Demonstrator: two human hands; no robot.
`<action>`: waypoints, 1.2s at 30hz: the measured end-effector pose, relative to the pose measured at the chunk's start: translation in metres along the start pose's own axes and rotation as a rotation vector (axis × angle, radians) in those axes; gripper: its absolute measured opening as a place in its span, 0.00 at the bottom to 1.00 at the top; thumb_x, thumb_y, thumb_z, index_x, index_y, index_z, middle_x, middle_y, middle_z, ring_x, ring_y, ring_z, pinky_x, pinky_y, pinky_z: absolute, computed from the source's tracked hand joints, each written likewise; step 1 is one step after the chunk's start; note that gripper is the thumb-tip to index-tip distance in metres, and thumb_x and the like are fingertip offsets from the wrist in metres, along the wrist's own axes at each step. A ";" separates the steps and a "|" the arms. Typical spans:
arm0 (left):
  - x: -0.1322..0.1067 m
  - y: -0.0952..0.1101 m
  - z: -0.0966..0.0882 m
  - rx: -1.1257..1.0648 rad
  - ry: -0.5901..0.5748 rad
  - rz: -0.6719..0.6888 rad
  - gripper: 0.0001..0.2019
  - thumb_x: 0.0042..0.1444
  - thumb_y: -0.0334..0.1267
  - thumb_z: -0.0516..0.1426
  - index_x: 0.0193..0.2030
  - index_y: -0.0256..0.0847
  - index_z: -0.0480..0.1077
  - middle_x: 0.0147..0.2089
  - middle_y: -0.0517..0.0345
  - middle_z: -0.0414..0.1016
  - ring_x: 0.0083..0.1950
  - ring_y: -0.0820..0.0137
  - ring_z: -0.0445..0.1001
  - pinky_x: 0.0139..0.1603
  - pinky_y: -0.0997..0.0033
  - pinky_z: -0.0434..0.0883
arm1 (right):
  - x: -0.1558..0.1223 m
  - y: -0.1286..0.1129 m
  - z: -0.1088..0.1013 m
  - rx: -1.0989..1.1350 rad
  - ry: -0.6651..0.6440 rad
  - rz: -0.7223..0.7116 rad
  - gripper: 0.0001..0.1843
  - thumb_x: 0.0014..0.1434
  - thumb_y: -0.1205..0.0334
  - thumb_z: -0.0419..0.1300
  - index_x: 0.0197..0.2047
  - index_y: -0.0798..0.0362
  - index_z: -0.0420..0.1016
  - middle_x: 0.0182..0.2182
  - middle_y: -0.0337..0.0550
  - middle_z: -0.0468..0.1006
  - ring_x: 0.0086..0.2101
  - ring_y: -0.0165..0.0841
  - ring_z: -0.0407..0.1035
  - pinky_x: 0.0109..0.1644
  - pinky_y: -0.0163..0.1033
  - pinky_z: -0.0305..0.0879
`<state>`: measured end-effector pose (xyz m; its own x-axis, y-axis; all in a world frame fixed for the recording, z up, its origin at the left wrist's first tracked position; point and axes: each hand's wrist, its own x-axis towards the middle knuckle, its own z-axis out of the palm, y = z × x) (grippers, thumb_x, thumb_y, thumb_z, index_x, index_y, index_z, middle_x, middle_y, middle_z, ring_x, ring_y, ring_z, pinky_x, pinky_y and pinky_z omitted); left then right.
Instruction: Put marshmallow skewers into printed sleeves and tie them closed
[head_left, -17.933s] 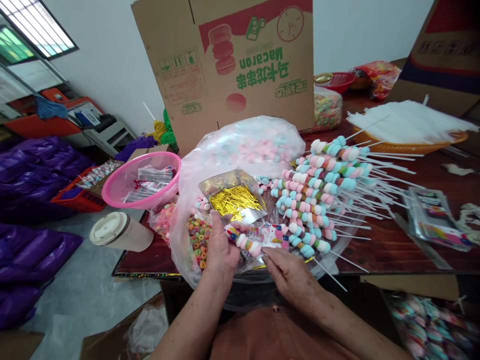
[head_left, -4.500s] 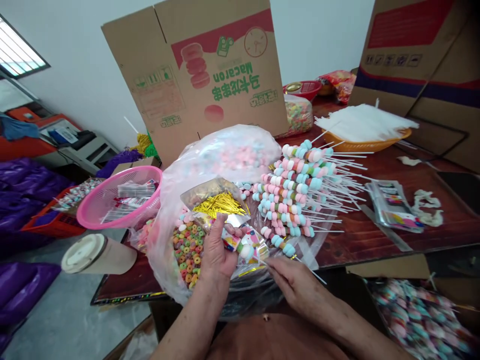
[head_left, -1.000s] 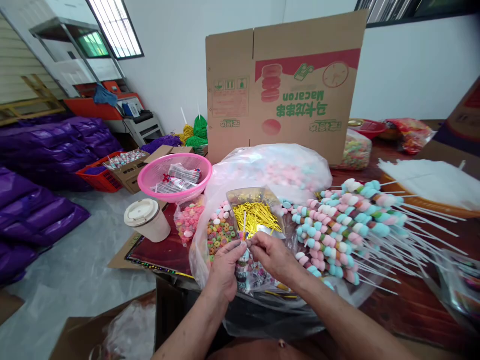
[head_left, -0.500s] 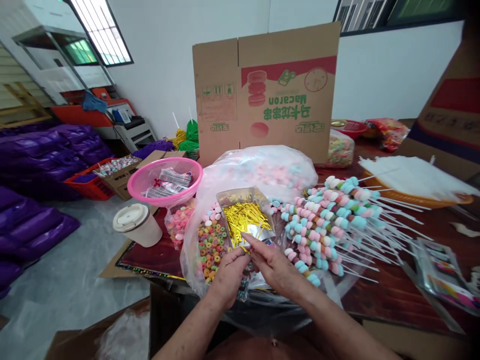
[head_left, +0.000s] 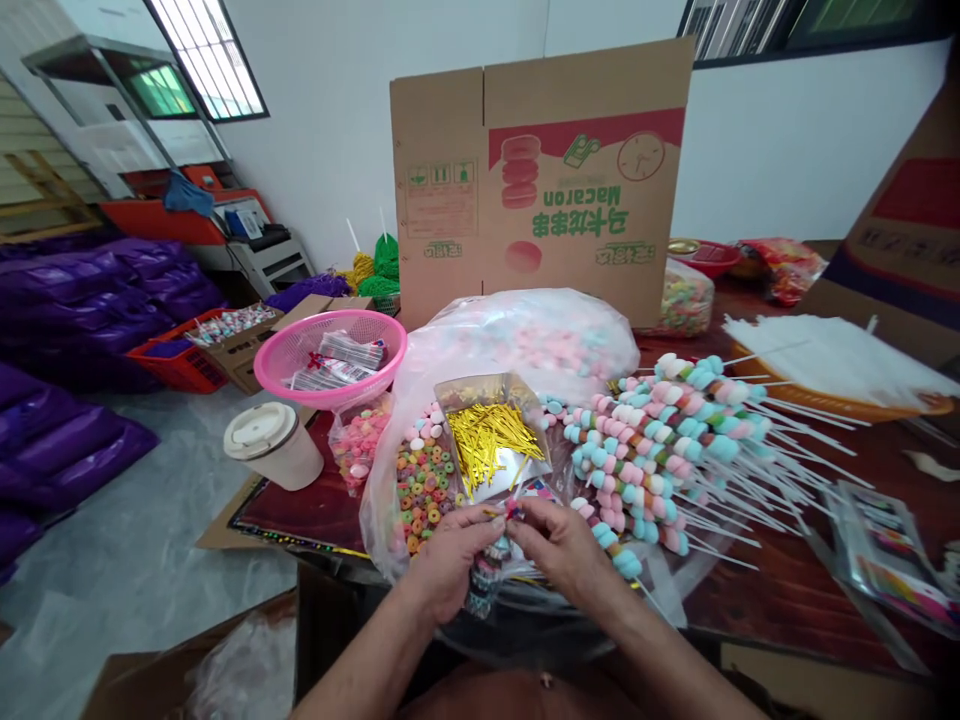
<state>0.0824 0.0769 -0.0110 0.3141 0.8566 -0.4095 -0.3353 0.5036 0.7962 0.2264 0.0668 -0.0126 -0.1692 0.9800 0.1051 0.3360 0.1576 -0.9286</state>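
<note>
Left hand (head_left: 448,558), right hand (head_left: 571,556) — pinching wrapped skewer (head_left: 484,588)

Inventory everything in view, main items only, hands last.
Macaron carton: one, brown, table's back
Marshmallow bag: one, translucent, before carton
Twist ties: many, gold, in silver pouch
Ring sweets: many, multicoloured, left of pouch
Marshmallow skewers: many, pink, blue, white, right of pouch
Lidded cup: one, white, table's left edge
Candy bag: one, pink, beside cup
Mesh basket: one, pink, behind cup
White sheets: pile, white, in orange basket
Flat packets: several, multicoloured, table's right
Crate: one, red, floor left
Plastic bundles: several, purple, floor left
Table: one, reddish, centre
Bagged skewer: one, multicoloured, centre front
Left hand: one, bare, around bagged skewer
Right hand: one, bare, at skewer's neck
</note>
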 end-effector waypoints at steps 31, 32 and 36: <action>-0.021 0.056 0.017 -0.082 -0.118 0.027 0.37 0.46 0.72 0.38 0.47 0.48 0.68 0.19 0.64 0.66 0.20 0.72 0.65 0.29 0.68 0.66 | -0.021 -0.014 -0.013 -0.372 0.073 -0.453 0.10 0.56 0.68 0.45 0.24 0.53 0.59 0.19 0.38 0.64 0.22 0.28 0.56 0.26 0.35 0.47; -0.025 0.064 0.012 -0.050 -0.138 0.126 0.37 0.46 0.72 0.37 0.43 0.47 0.71 0.16 0.64 0.64 0.20 0.71 0.64 0.32 0.65 0.68 | -0.021 -0.015 -0.012 -0.255 0.073 -0.317 0.11 0.56 0.67 0.45 0.22 0.52 0.58 0.19 0.36 0.63 0.21 0.28 0.56 0.25 0.34 0.48; -0.031 0.050 0.001 0.479 -0.179 0.053 0.28 0.51 0.63 0.48 0.29 0.39 0.75 0.22 0.57 0.72 0.30 0.65 0.70 0.45 0.61 0.67 | -0.017 -0.021 -0.007 0.192 0.123 0.045 0.12 0.54 0.61 0.47 0.21 0.52 0.55 0.19 0.34 0.58 0.23 0.26 0.53 0.26 0.32 0.50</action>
<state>0.0565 0.0753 0.0422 0.4690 0.8255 -0.3138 0.0764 0.3161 0.9456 0.2292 0.0476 0.0078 -0.0395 0.9948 0.0940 0.1560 0.0990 -0.9828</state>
